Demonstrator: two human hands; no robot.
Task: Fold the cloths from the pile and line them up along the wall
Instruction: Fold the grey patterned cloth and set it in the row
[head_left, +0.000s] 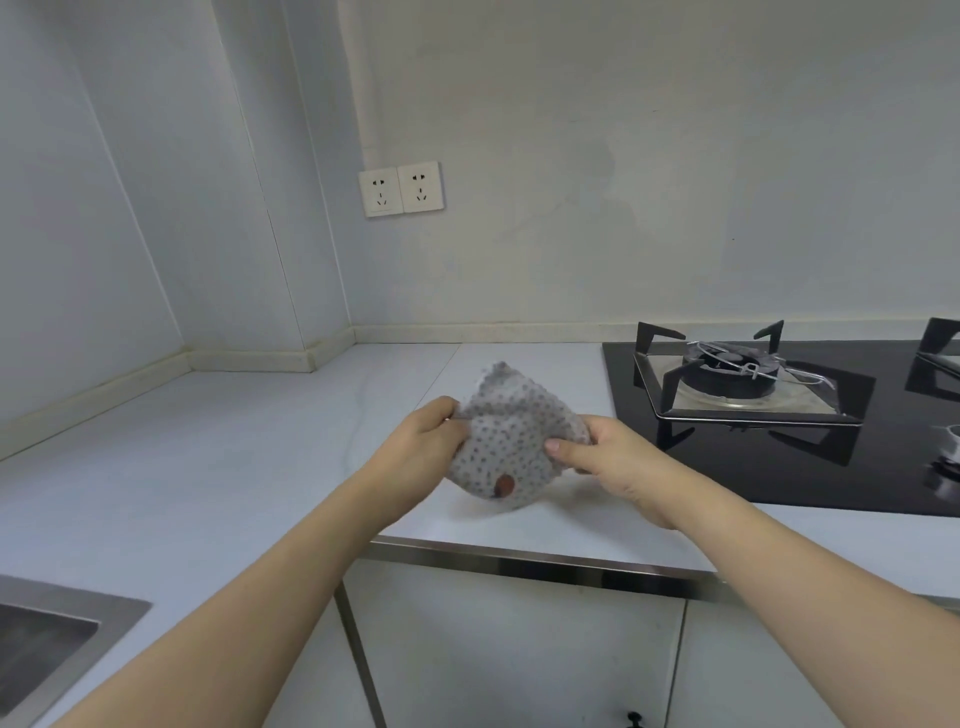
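Nearby, hob (779, 415) right of held cloth (514, 441) — sink (47, 644) left

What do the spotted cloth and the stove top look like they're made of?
Spotted cloth: soft woven or knitted fabric, matte; it sags and creases between the left hand and right hand. Stove top: probably black glass, glossy; it mirrors the pan supports.

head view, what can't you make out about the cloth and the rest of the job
- Pile of cloths: none in the head view, outside the frame.
- Dotted cloth: fold count unclear; bunched between left hand and right hand, edges blurred.
- Sink: cut off by the left and bottom edges.
- Second burner: cut off by the right edge.
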